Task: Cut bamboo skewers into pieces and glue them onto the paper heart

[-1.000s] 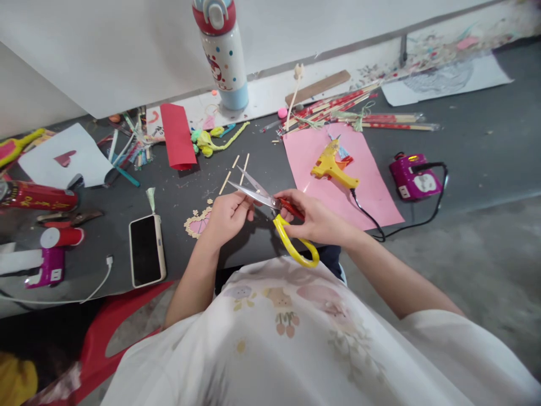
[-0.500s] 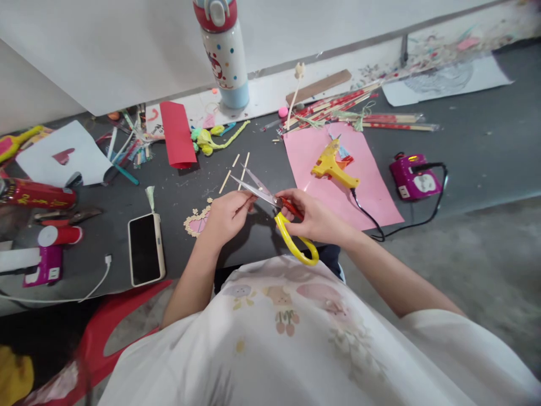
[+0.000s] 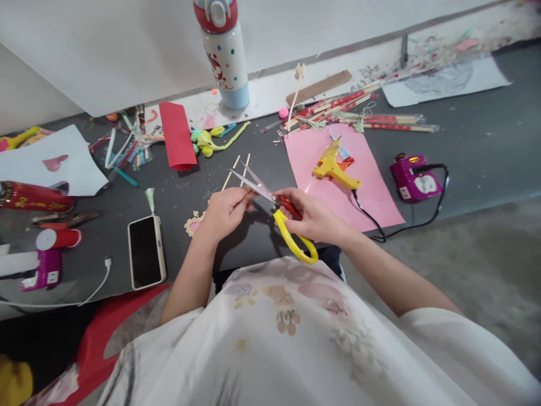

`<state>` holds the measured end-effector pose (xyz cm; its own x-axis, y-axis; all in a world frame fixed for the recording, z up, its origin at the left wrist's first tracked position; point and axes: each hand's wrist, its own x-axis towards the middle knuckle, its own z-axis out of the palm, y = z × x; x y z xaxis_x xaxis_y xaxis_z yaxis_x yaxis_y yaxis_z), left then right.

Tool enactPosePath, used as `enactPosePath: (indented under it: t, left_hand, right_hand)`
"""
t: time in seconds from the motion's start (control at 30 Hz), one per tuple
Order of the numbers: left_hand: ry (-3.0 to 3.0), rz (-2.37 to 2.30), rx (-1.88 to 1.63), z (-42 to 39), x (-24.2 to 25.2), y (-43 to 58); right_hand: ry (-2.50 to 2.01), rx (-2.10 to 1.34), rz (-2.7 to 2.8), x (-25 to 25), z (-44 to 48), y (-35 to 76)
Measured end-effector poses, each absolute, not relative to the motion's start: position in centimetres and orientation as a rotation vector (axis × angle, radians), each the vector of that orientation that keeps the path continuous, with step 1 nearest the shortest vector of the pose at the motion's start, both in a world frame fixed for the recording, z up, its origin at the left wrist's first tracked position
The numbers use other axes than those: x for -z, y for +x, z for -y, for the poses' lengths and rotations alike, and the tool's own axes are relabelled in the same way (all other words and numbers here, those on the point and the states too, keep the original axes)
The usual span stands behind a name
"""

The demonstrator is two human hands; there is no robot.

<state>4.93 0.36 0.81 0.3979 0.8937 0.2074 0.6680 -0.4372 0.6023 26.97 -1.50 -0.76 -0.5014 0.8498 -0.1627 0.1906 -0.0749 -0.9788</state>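
My right hand (image 3: 308,211) grips a pair of scissors (image 3: 296,237) with yellow and red handles. The blades are apart and point up and left, over the table. My left hand (image 3: 226,213) is closed in a pinch beside the blades; what its fingers hold is too small and hidden to make out. Partly covered by that hand, a heart-shaped piece (image 3: 194,224) with a pink middle and a beaded-looking tan edge lies on the table. Just beyond the blades lie two thin wooden sticks (image 3: 244,169).
A yellow glue gun (image 3: 336,164) rests on pink paper (image 3: 372,197), its cord running to a purple power block (image 3: 415,177). A phone (image 3: 146,252) lies at left. Behind stand a water bottle (image 3: 226,62), folded red paper (image 3: 178,135) and wrapped sticks (image 3: 397,121).
Both hands and the scissors stay almost in place, with the left hand shifted very slightly. At far left, the white paper with the heart has slid left.
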Motion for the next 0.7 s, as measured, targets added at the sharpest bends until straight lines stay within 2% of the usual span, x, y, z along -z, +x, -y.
enactPosePath:
  t: [0.47, 0.7]
  left_hand:
    - [2.14, -1.216, -0.574, -0.46, -0.73, 4.47]
    - [2.038, -1.259, -0.64, -0.57, -0.92, 4.64]
  right_hand:
    - [-1.127, -1.615, 1.652, 0.65, 1.26, 26.2]
    - [-1.112, -1.649, 1.651, 0.4, 1.14, 26.23]
